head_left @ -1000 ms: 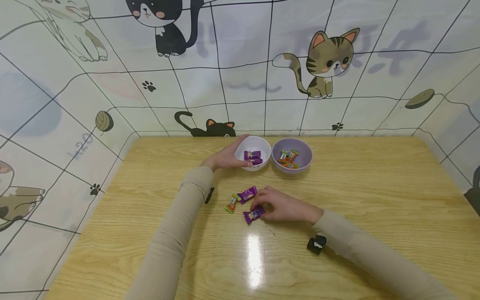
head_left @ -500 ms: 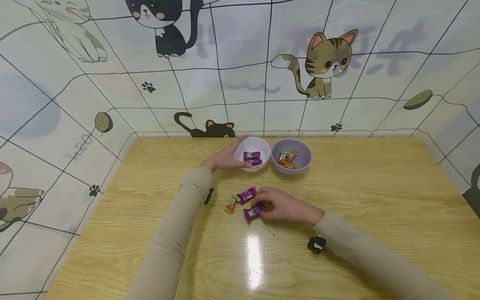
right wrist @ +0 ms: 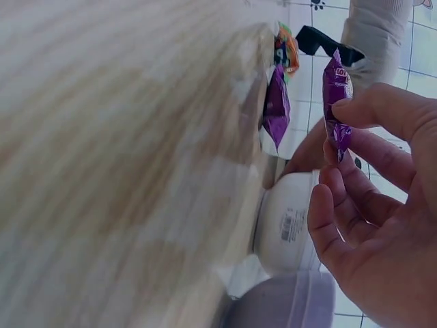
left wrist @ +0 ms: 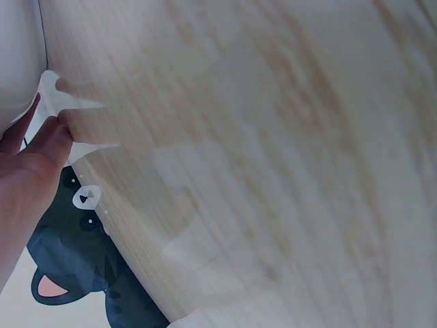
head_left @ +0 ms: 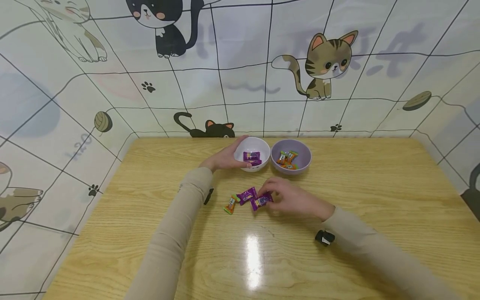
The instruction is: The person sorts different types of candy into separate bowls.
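My right hand (head_left: 290, 196) pinches a purple-wrapped candy (head_left: 261, 201) between thumb and fingers; in the right wrist view this candy (right wrist: 336, 102) is lifted off the table. My left hand (head_left: 226, 158) grips the side of a white bowl (head_left: 253, 144), thumb at its near rim. Two purple candies (head_left: 251, 156) lie in that bowl. On the table, left of my right hand, are another purple candy (head_left: 246, 196) and an orange-and-green candy (head_left: 231, 204). The left wrist view shows only some fingers (left wrist: 41, 160) against the bowl (left wrist: 19, 55).
A lilac bowl (head_left: 288, 144) stands right beside the white one and contains several orange candies (head_left: 288, 158). Both are near the back edge of the wooden table (head_left: 367, 179). Behind rises a cat-patterned cloth (head_left: 247, 83), which also covers the sides.
My right hand has picked up the purple candy and carried it up and slightly right, closer to the bowls. My left hand stays on the white bowl.
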Demonstrator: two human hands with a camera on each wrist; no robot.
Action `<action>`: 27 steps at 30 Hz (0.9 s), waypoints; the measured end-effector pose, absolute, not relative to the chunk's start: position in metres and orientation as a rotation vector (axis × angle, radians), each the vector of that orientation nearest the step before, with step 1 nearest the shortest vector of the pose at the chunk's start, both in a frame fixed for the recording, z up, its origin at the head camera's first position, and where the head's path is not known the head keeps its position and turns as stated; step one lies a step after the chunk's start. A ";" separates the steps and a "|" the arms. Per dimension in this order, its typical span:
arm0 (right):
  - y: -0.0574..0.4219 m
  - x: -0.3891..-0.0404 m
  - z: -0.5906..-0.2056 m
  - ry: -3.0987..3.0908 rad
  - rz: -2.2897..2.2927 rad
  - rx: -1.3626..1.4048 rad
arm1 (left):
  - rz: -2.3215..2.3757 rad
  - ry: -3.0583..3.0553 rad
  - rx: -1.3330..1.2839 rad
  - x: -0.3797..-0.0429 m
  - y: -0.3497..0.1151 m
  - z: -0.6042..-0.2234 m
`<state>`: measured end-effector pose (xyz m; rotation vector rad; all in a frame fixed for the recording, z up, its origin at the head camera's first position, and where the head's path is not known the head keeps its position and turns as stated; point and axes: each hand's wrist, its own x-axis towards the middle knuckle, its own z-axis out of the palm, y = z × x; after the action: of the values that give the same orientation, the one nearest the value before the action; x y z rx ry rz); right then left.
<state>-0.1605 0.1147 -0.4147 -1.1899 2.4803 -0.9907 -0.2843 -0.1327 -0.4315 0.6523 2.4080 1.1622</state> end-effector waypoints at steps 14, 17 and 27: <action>0.134 -0.175 -0.397 2.547 -1.031 -1.183 | 1.157 2.412 0.689 -0.285 -0.133 -0.433; 0.137 -0.176 -0.391 2.549 -1.041 -1.179 | 1.161 2.411 0.683 -0.286 -0.134 -0.434; 0.142 -0.194 -0.381 2.576 -1.117 -1.215 | 1.151 2.416 0.671 -0.287 -0.132 -0.434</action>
<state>-0.1944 0.1420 -0.3814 -1.2152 2.5763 -1.1171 -0.2867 -0.1319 -0.4340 0.6714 2.4163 1.1505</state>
